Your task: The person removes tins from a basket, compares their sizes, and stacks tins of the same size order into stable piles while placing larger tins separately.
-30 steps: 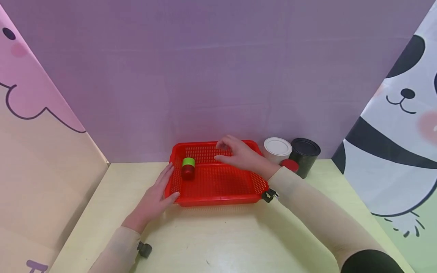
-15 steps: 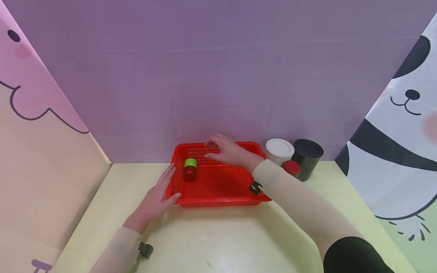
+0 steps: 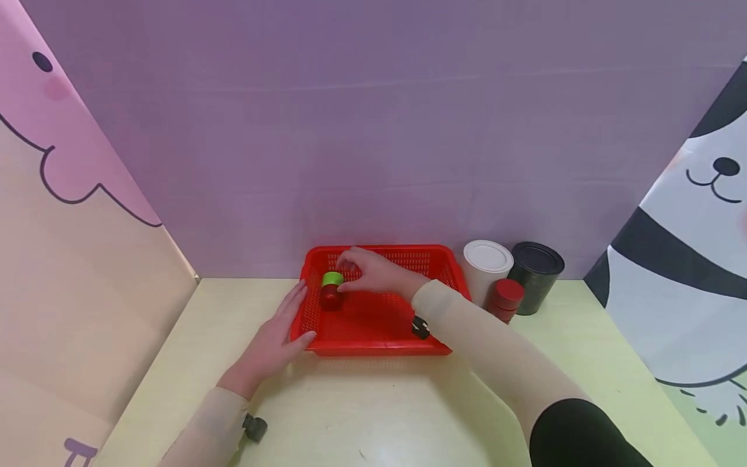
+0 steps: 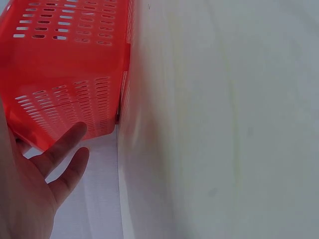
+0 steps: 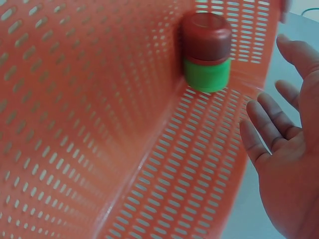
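A red plastic basket with slotted walls sits on the table. Inside, near its left end, is a small container with a red part and a green part; whether it stands or lies I cannot tell. My left hand rests at the basket's left side, fingers straight, and the left wrist view shows those fingers by the outer wall. My right hand is over the basket beside the container. In the right wrist view its fingers are loosely extended, apart from the red-and-green container.
Right of the basket stand a white-lidded can, a black can and a red-lidded jar. A purple backdrop rises behind the table, with printed panels at both sides.
My right hand has moved left across the basket to the red-and-green container. The left hand stays at the basket's side. The view has shifted slightly left.
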Tool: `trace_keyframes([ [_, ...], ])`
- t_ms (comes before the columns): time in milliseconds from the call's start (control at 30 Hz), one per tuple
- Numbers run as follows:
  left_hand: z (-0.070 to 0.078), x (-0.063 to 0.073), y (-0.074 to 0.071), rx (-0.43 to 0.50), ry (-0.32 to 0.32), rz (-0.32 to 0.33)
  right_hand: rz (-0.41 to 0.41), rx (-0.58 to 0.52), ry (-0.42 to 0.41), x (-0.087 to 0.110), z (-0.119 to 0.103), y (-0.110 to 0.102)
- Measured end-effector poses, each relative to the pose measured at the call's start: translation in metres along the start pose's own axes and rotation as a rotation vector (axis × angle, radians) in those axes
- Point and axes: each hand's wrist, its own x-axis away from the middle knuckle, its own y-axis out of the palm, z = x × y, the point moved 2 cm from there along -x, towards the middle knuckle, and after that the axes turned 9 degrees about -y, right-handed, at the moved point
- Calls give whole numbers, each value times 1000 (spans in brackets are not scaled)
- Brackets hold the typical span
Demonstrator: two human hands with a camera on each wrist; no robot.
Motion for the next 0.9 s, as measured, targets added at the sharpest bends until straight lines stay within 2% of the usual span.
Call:
trace_keyframes([
  [200, 3, 0, -2, -2, -6, -9, -24, -41, 5, -3, 6, 14],
  [400, 3, -1, -1, 1, -20, -16, -64, -12, 17, -3, 8, 26],
  [900, 1, 1, -1, 8, -24, -19, -71, -69, 66, -5, 4, 33],
])
